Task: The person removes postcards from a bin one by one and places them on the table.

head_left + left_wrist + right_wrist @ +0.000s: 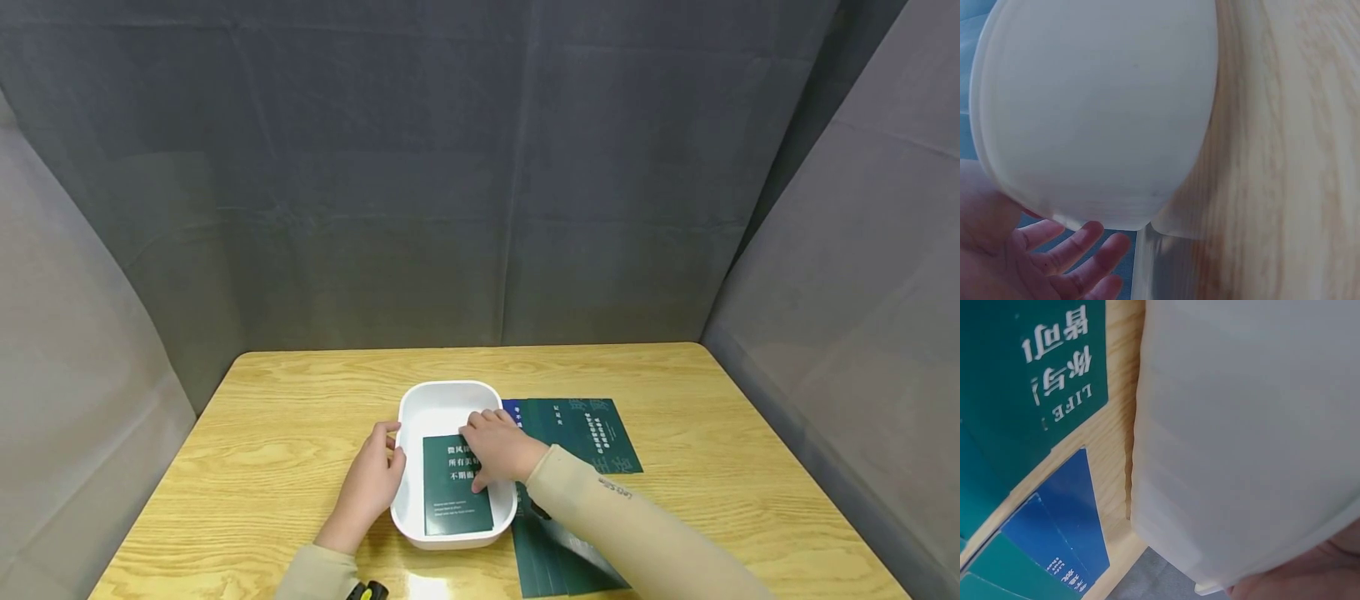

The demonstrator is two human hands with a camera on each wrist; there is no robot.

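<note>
Left hand [372,483] rests against the left wall of a smooth white rounded tray [411,417], fingers straight and together. Right hand [497,450] presses flat, fingers slightly spread, on a dark green card [453,500] inside. More green cards [592,433] fan across the grained wooden table [720,433]; its right side lies open.

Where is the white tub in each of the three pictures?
Head view: the white tub sits low in the middle, on the wooden table, between both hands.
Left wrist view: the white tub fills the upper left, seen from outside.
Right wrist view: the white tub fills the right side.
Shared landmark: the wooden table shows beside the tub in all three.
</note>
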